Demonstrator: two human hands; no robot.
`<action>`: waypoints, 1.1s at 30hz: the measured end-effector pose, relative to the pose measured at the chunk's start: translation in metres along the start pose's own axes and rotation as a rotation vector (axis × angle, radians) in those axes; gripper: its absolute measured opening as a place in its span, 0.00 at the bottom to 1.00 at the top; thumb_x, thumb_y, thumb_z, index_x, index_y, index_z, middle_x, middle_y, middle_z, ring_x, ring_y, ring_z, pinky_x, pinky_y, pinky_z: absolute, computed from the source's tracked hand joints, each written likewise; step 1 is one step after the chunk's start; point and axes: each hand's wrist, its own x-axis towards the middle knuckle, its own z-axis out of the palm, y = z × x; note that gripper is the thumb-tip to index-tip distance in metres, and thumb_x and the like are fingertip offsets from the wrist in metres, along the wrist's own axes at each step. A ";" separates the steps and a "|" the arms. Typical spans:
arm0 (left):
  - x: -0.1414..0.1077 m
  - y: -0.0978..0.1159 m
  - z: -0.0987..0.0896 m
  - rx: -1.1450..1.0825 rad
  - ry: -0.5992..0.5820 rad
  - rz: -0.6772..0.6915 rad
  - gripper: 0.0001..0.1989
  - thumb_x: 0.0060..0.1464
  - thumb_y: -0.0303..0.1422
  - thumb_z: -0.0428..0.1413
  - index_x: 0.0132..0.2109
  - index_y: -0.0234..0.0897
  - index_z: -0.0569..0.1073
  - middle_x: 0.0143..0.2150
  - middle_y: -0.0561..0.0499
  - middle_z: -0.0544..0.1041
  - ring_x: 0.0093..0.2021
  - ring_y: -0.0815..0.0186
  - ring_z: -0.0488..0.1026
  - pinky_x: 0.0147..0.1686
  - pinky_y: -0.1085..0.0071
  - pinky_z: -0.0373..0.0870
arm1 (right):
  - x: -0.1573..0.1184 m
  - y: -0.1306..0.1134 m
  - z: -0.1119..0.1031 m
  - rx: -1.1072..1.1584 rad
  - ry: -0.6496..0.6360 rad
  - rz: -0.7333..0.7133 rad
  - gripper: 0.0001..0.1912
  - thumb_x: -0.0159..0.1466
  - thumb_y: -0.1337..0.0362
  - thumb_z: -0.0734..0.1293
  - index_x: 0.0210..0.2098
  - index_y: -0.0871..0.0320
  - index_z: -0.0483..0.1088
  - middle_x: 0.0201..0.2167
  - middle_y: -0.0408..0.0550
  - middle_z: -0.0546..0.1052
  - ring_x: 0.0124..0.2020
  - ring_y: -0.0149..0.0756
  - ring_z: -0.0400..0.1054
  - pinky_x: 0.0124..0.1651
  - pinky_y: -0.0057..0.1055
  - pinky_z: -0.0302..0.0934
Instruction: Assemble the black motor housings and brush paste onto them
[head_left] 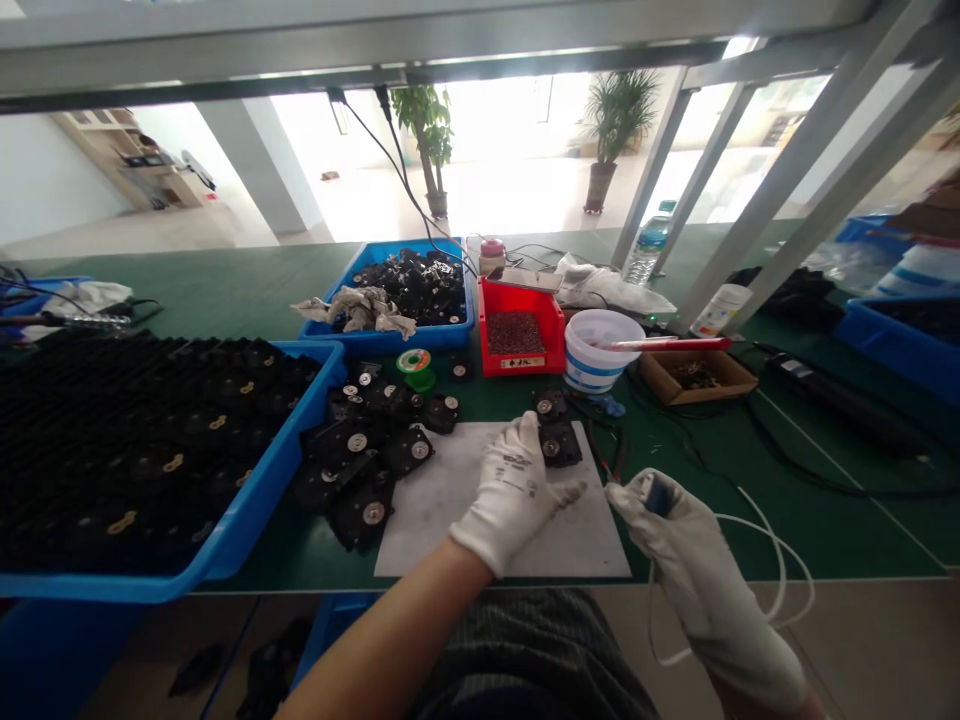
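Observation:
My left hand (pixel 514 490), in a white glove, is over the white sheet (pixel 442 500), its fingers apart and nothing seen in it. Its fingertips are beside black parts (pixel 561 443) at the sheet's top right corner. My right hand (pixel 667 510), also gloved, is closed around a dark blue tool handle (pixel 657 495) right of the sheet. A white cable (pixel 776 560) loops beside that hand. Black parts with silver discs (pixel 373 513) are piled at the sheet's left edge.
A large blue tray (pixel 259 465) of black parts fills the left. Farther back are a blue bin (pixel 471 300), a red bin (pixel 521 364), a white bucket (pixel 592 372), a cardboard box (pixel 701 390) and pliers (pixel 619 455). A black power tool (pixel 840 405) lies right. Metal struts rise behind.

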 end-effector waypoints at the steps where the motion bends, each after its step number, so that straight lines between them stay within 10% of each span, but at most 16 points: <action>1: 0.007 0.004 0.014 0.002 -0.020 -0.018 0.55 0.44 0.43 0.74 0.70 0.17 0.61 0.69 0.19 0.68 0.69 0.35 0.67 0.68 0.49 0.64 | 0.001 -0.002 -0.001 0.002 -0.009 0.014 0.34 0.46 0.39 0.81 0.24 0.53 0.59 0.21 0.35 0.57 0.22 0.27 0.48 0.22 0.24 0.46; 8: 0.027 0.003 0.032 -0.028 -0.016 -0.042 0.51 0.48 0.34 0.68 0.73 0.29 0.53 0.70 0.24 0.67 0.69 0.37 0.68 0.68 0.44 0.63 | 0.005 -0.007 -0.006 -0.011 -0.112 0.099 0.33 0.49 0.35 0.79 0.29 0.57 0.67 0.19 0.35 0.60 0.19 0.25 0.46 0.20 0.23 0.41; 13: -0.015 -0.003 0.005 -0.121 -0.059 0.179 0.53 0.44 0.24 0.65 0.74 0.34 0.50 0.74 0.31 0.63 0.73 0.45 0.63 0.71 0.51 0.64 | 0.013 -0.011 0.005 0.001 -0.185 0.123 0.37 0.52 0.37 0.77 0.48 0.59 0.71 0.18 0.31 0.60 0.17 0.26 0.48 0.19 0.23 0.44; 16: -0.050 -0.008 -0.014 -0.192 -0.050 0.264 0.46 0.49 0.21 0.60 0.73 0.35 0.54 0.74 0.33 0.64 0.74 0.47 0.63 0.72 0.50 0.63 | 0.007 -0.014 0.014 -0.010 -0.272 0.102 0.32 0.50 0.43 0.80 0.42 0.59 0.74 0.18 0.33 0.62 0.18 0.25 0.49 0.20 0.24 0.45; 24: -0.116 -0.024 -0.037 -1.039 -0.134 -0.174 0.31 0.62 0.41 0.62 0.67 0.34 0.67 0.66 0.36 0.74 0.67 0.47 0.72 0.67 0.52 0.69 | -0.046 -0.008 0.032 -0.018 -0.369 0.005 0.27 0.61 0.42 0.76 0.45 0.58 0.76 0.38 0.48 0.78 0.39 0.42 0.73 0.42 0.32 0.69; 33: -0.149 -0.028 -0.063 -0.897 -0.052 -0.074 0.22 0.58 0.35 0.62 0.59 0.41 0.78 0.52 0.45 0.81 0.51 0.56 0.80 0.49 0.68 0.77 | -0.078 -0.014 0.044 -0.201 -0.363 -0.212 0.10 0.63 0.59 0.72 0.42 0.55 0.79 0.38 0.46 0.82 0.39 0.41 0.76 0.43 0.29 0.71</action>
